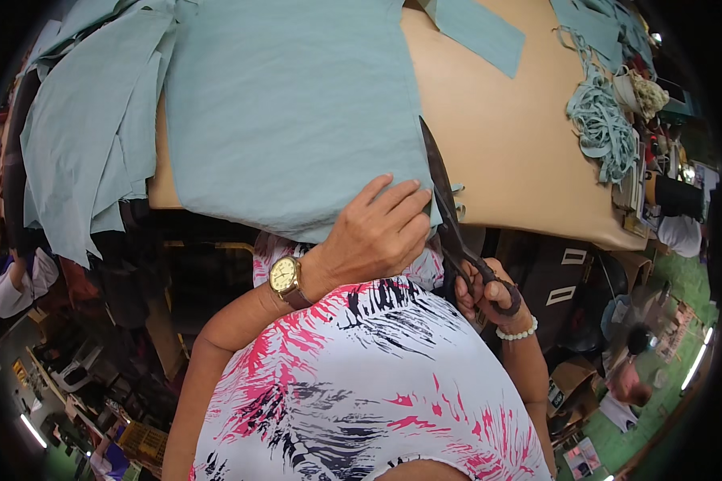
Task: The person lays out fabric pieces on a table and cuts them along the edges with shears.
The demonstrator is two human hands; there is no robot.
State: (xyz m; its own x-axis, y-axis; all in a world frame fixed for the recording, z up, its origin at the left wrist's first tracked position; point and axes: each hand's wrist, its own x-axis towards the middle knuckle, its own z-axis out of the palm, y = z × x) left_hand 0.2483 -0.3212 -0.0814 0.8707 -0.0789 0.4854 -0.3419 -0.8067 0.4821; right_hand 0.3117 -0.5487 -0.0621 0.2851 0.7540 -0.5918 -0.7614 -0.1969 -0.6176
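A wide piece of blue-green fabric lies on the tan table and droops over its front edge. My left hand rests flat on the fabric's near right corner, fingers stretched toward its right edge. In my right hand is a pair of large dark scissors, my fingers wrapped round the handles. The blades point away from me along the fabric's right edge, close beside my left fingertips. Whether cloth lies between the blades I cannot tell. Small blue-green scraps sit just right of the blades.
The tan tabletop extends to the right. More cut fabric pieces hang over the table's left side. At the far right is a tangle of fabric strips; a loose panel lies at the back. Dark drawers stand below the table.
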